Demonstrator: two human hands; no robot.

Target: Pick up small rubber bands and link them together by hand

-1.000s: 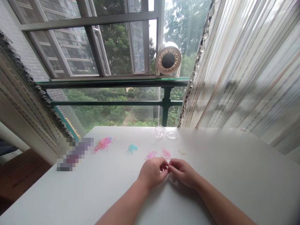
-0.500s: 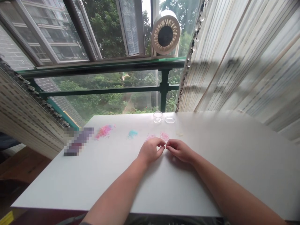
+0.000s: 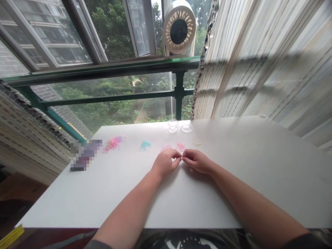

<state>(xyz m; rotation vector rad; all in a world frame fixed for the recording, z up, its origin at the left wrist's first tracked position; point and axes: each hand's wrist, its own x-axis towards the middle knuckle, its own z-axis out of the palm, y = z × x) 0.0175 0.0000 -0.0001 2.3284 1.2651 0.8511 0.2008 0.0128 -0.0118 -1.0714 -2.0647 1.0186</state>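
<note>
My left hand (image 3: 165,162) and my right hand (image 3: 196,160) rest on the white table (image 3: 233,180), their fingertips pinched together and meeting at the middle. What they pinch is too small to make out. Just beyond the fingers lie two small pink piles of tiny loops (image 3: 181,147). Further left are a teal pile (image 3: 145,145) and a bigger pink pile (image 3: 113,143). A faint pale yellow bit (image 3: 196,143) lies to the right of the pink piles.
A small clear jar (image 3: 173,125) and its clear lid (image 3: 186,128) stand at the table's far edge. A blurred dark object (image 3: 85,155) lies at the left. A white round fan (image 3: 178,31) sits on the green railing. Striped curtains hang on both sides.
The view has tilted down and back, so the table's near edge and my lap show now. My hands stay pinched together in the same spot on the table.
</note>
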